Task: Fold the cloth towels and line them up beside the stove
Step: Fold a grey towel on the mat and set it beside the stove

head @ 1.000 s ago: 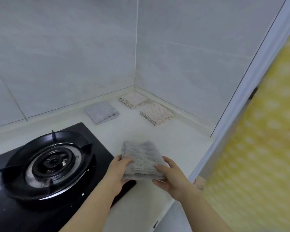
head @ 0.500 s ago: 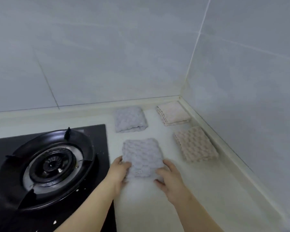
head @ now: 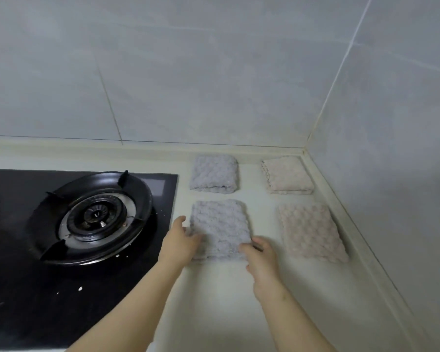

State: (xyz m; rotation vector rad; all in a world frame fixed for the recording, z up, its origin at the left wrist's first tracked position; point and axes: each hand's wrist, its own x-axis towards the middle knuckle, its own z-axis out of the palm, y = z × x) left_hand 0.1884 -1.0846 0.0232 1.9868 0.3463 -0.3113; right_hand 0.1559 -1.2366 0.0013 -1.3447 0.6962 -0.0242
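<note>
A folded grey towel lies flat on the white counter, just right of the black stove. My left hand grips its near left corner, thumb on top. My right hand pinches its near right corner. Behind it lies a second folded grey towel. A folded beige towel sits in the back corner, and another beige one lies in front of that, to the right of my hands.
The stove's round burner with its black pan support is left of the towels. Tiled walls meet in a corner behind. A raised counter lip runs along the right wall.
My hands have carried the grey towel from the counter's front edge to a spot in front of the other grey towel. My view has swung toward the wall corner.
</note>
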